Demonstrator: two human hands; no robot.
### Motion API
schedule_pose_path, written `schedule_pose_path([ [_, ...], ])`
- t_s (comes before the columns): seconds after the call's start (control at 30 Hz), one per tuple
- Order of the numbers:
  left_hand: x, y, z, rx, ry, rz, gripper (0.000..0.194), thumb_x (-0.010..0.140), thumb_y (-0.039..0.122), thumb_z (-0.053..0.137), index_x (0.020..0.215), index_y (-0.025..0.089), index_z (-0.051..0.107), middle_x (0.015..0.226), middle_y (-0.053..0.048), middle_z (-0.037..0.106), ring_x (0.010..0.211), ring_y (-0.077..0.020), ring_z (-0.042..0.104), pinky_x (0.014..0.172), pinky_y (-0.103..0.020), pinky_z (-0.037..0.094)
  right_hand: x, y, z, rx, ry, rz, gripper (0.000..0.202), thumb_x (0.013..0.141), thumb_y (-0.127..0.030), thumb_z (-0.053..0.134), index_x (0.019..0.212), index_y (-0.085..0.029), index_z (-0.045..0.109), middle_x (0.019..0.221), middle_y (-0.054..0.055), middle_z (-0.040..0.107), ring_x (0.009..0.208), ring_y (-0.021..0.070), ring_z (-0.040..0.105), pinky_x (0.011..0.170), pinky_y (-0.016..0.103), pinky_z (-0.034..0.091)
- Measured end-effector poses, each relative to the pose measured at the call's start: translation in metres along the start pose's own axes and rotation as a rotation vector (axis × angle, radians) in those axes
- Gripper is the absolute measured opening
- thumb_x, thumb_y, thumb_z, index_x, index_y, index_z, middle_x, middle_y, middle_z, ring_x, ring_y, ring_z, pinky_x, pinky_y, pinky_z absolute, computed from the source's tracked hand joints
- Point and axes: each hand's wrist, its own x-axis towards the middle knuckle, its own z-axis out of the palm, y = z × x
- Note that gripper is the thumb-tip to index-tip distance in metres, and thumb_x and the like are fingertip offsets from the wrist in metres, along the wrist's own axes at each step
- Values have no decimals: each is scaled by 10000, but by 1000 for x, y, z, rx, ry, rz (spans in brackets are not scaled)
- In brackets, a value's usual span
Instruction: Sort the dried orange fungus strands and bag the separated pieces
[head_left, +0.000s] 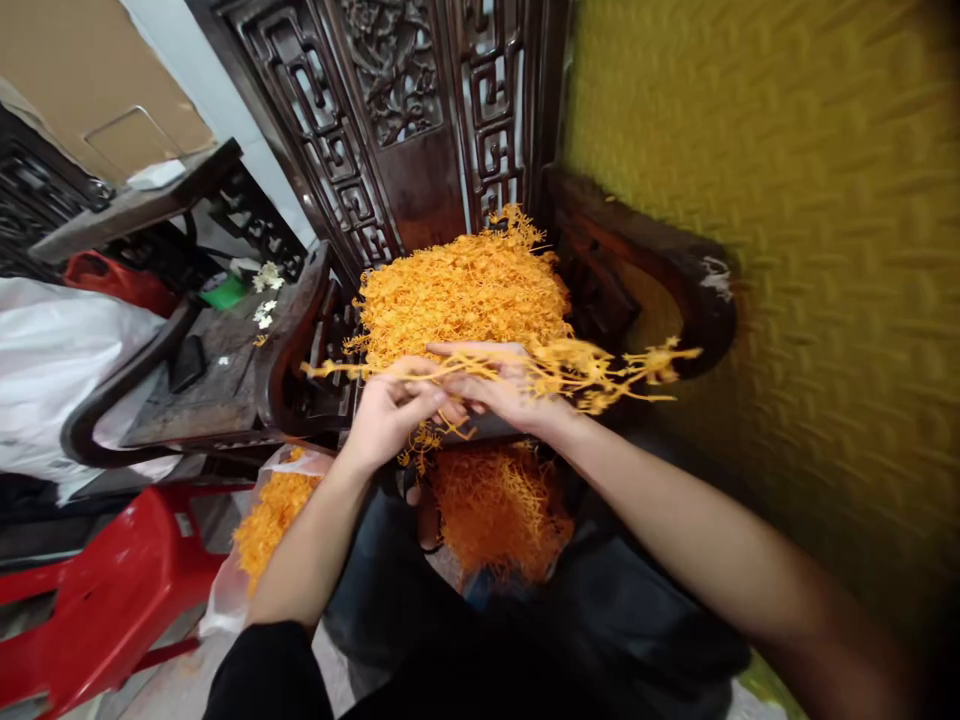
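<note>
surface: carved dark wooden chair (420, 190) straight ahead of the fingers, seat loaded with a pile of orange sprigs (465, 295) just beyond them. right of the fingers, a yellow textured sheet (765, 150). left of them, a worn wooden slab (217, 395) with a flat dark object (187, 363) and a green item (223, 290); a red plastic chair (127, 580) lower left.

hands: left hand (394, 410) has thumb and fingers pinched on a bundle of orange stems (581, 372); right hand (510, 388) is curled round the same bundle. bundle runs sideways through both, short end past the left fingers, branchy end past the right. exact finger overlap blurred.

counts: 1 bundle in hand, stems inside too blurred to count. 3 other orange lots: pile ahead, 1 heap (502, 510) below the fingers between the knees, 1 filled plastic bag (225, 597) lower left.
</note>
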Motion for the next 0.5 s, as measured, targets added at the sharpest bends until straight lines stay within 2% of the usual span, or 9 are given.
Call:
schedule_pose_path([
  [0.1,2,-3,-11,127,-215,-172,267,901,373,762,1013,174,622,842,-58,806,756,-167,764,722,-273,574,-1,-1,0,-80,162,9,368,902,-567,723,929,-201,739,618,-24,562,508,90,458,476,253,358],
  [0.17,10,-8,-30,206,-282,-244,309,856,348,804,1062,175,651,949,-75,814,870,-180,778,796,-293,590,-1,-2,-4,0,135,77,398,891,-591,712,839,-196,715,607,-30,545,467,77,443,438,249,314],
  [0.2,14,-12,-42,246,-247,-262,346,813,342,840,1065,170,677,983,-82,812,905,-191,780,815,-304,596,0,-4,-7,37,58,135,412,877,-600,718,815,-192,707,599,-35,540,444,69,429,421,245,287],
  [0.3,26,-19,-74,264,142,-208,380,777,454,855,955,150,711,898,-82,793,792,-182,768,718,-283,592,-2,-10,-15,-29,-284,332,451,874,-608,713,758,-172,710,537,-48,499,403,54,392,403,230,246],
  [0.33,28,-20,-79,194,202,-193,428,815,537,805,961,146,712,896,-94,790,772,-182,765,706,-286,592,-4,-11,-16,-91,-379,377,456,882,-604,705,761,-165,721,529,-46,501,403,53,395,403,225,249],
  [0.37,28,-19,-81,111,200,-186,508,853,632,728,982,141,713,912,-114,789,773,-188,765,706,-297,597,-5,-12,-16,-158,-451,408,456,891,-597,697,773,-159,733,530,-41,512,408,56,407,405,220,259],
  [0.43,26,-15,-73,1,43,-199,682,880,776,578,1031,127,724,952,-151,786,802,-209,766,720,-327,607,-7,-9,-13,-275,-527,423,445,900,-577,690,787,-151,750,547,-30,538,424,64,427,408,217,281],
  [0.5,20,-9,-56,69,-109,-206,687,827,777,650,1027,126,744,939,-139,782,793,-201,750,697,-310,593,-7,-4,-8,-338,-541,411,413,904,-539,691,774,-152,748,549,-29,535,438,69,424,408,216,285],
])
